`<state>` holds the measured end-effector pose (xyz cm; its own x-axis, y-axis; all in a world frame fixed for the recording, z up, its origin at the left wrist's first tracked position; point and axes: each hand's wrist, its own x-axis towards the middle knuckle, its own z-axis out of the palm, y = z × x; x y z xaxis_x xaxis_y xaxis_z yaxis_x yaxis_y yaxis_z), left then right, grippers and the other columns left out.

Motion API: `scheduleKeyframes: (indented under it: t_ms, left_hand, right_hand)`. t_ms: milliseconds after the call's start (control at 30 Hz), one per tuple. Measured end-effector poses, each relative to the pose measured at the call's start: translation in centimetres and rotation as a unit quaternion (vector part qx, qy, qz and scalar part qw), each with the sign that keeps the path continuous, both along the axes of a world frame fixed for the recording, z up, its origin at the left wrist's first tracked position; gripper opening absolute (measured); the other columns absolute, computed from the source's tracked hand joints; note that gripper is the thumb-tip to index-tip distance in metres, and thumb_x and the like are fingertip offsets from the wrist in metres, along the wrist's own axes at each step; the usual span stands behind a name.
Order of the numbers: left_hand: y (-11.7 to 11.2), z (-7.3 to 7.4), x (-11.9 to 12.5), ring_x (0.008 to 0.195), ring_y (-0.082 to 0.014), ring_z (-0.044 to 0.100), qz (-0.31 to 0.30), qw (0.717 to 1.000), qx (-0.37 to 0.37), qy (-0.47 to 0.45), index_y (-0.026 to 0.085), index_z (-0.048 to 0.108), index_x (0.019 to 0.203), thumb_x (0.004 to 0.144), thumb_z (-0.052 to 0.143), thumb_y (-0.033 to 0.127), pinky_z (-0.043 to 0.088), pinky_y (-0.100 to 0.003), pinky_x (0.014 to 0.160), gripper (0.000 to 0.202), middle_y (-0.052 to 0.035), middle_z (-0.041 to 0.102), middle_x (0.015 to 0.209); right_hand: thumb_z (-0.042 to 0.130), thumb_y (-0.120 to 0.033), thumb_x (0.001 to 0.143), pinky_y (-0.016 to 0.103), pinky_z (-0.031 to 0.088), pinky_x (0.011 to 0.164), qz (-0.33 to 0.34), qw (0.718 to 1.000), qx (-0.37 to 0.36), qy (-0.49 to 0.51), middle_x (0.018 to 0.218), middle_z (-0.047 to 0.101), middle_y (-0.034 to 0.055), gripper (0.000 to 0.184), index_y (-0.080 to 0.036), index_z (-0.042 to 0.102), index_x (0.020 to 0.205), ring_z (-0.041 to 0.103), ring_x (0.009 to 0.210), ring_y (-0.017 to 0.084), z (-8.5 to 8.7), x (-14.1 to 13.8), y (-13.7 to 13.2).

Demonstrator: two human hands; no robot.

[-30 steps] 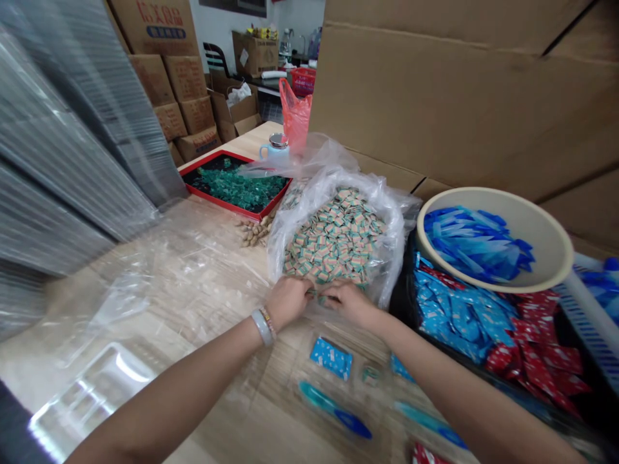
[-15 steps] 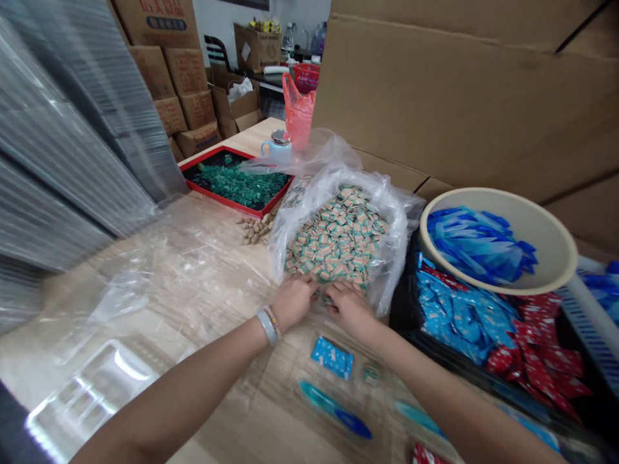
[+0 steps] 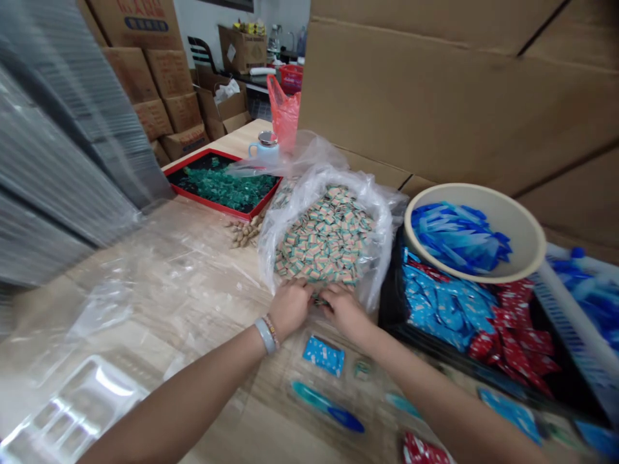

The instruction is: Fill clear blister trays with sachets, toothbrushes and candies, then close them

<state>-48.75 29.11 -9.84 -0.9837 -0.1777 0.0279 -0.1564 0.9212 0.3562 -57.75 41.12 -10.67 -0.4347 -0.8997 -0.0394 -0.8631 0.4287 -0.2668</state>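
Note:
A clear plastic bag (image 3: 384, 258) lies wide open, filled with small square packets (image 3: 329, 235) in pinkish tan and green. At its near edge, my left hand (image 3: 291, 304) and my right hand (image 3: 344, 310) rest close together over the packets. Both have their fingers bent inward, and a few packets show in the gap between them; the fingertips are partly hidden. A bracelet and a pale band (image 3: 265, 336) circle my left wrist. Just below the hands lie a blue patterned sachet (image 3: 324, 356) and a teal-and-blue pointed piece (image 3: 327, 406).
To the right, a cream basin (image 3: 532, 251) of blue pieces sits over a black tray (image 3: 396, 322) of blue and red sachets. A red-rimmed tray (image 3: 203, 201) of green pieces stands behind, near peanuts (image 3: 244, 233). Clear trays (image 3: 72, 406) lie at front left.
The view has swung slightly right, so everything sits further left. My hands have drawn a little closer together at the bag's near edge.

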Motion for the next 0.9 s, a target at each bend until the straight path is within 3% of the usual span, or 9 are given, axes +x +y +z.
scheduleKeyframes:
  t_ms: [133,333,433,500,633,700,733,833,900]
  left_hand:
    - [-0.4,-0.1,0.2,0.088,-0.0175,0.055,0.018,1.0,0.019,-0.004,0.018,0.06,0.091,0.079,0.04,0.017,0.04,-0.028,0.081,0.023,-0.0065,0.061,0.094]
    - [-1.8,-1.9,-1.7,0.089,-0.0196,0.055,-0.059,0.998,-0.032,0.009,0.018,0.053,0.098,0.08,0.029,0.028,0.04,-0.031,0.083,0.032,-0.0065,0.059,0.103]
    - [-2.1,-2.4,-2.0,0.085,-0.022,0.057,-0.041,0.998,-0.053,-0.003,0.021,0.052,0.094,0.078,0.025,0.035,0.042,-0.034,0.078,0.034,-0.0043,0.063,0.095]
    - [-2.5,-2.3,-2.1,0.082,-0.0216,0.058,-0.016,0.998,-0.05,-0.023,0.027,0.05,0.089,0.077,0.024,0.038,0.044,-0.036,0.075,0.031,0.0044,0.065,0.084]
    - [-1.5,-0.1,-3.0,0.074,-0.0208,0.058,0.098,0.995,0.004,-0.023,0.032,0.046,0.08,0.076,0.026,0.05,0.046,-0.038,0.07,0.027,0.0172,0.059,0.058]
    - [1.3,2.2,-3.6,0.076,-0.0206,0.059,0.143,0.987,0.076,-0.014,0.033,0.048,0.08,0.073,0.032,0.054,0.046,-0.039,0.073,0.027,0.0189,0.06,0.059]
    - [3.5,3.4,-3.8,0.079,-0.0207,0.059,0.149,0.981,0.12,-0.011,0.033,0.05,0.081,0.072,0.036,0.055,0.046,-0.04,0.076,0.027,0.0183,0.062,0.064]
    - [12.5,6.3,-4.2,0.081,-0.0245,0.06,0.052,0.962,0.269,-0.009,0.02,0.058,0.082,0.069,0.045,0.048,0.045,-0.041,0.078,0.033,0.0004,0.068,0.083]
    - [19.9,6.8,-4.4,0.08,-0.0227,0.06,-0.05,0.936,0.348,-0.019,0.019,0.06,0.083,0.069,0.049,0.041,0.048,-0.036,0.075,0.028,-0.0022,0.068,0.084]
  right_hand:
    - [0.047,-0.017,0.076,0.036,0.035,0.077,-0.035,0.999,0.028,0.011,0.084,0.061,0.0094,0.016,-0.015,0.062,0.08,0.051,0.084,0.022,1.2,1.0,-0.1]
    - [0.047,-0.019,0.075,0.036,0.036,0.079,-0.058,0.995,-0.006,0.077,0.09,0.061,0.009,0.018,-0.014,0.059,0.087,0.051,0.087,0.022,1.9,0.7,-0.5]
    - [0.046,-0.023,0.076,0.034,0.037,0.076,-0.094,0.989,-0.031,0.107,0.093,0.06,0.009,0.018,-0.013,0.057,0.086,0.051,0.088,0.021,2.3,0.8,-0.3]
    - [0.047,-0.027,0.075,0.031,0.038,0.075,-0.127,0.986,-0.046,0.1,0.094,0.061,0.0052,0.019,-0.014,0.056,0.086,0.051,0.088,0.019,3.1,1.1,0.1]
    - [0.043,-0.031,0.076,0.024,0.038,0.068,-0.246,0.953,-0.173,-0.017,0.086,0.061,-0.0088,0.018,-0.02,0.055,0.081,0.049,0.08,0.012,5.3,1.5,3.0]
    - [0.046,-0.031,0.074,0.02,0.038,0.061,-0.299,0.901,-0.264,-0.169,0.071,0.058,-0.0113,0.015,-0.021,0.056,0.072,0.048,0.069,0.009,6.3,1.7,6.3]
    - [0.05,-0.032,0.071,0.02,0.037,0.058,-0.318,0.858,-0.314,-0.253,0.064,0.056,-0.0109,0.014,-0.02,0.057,0.068,0.047,0.064,0.008,6.6,1.8,8.4]
    - [0.062,-0.031,0.06,0.021,0.037,0.057,-0.348,0.689,-0.463,-0.435,0.058,0.054,-0.0069,0.015,-0.017,0.059,0.065,0.046,0.057,0.009,7.5,2.9,16.8]
    - [0.066,-0.029,0.056,0.022,0.037,0.06,-0.368,0.605,-0.534,-0.462,0.061,0.056,-0.0048,0.018,-0.016,0.061,0.068,0.047,0.057,0.009,8.0,4.2,23.3]
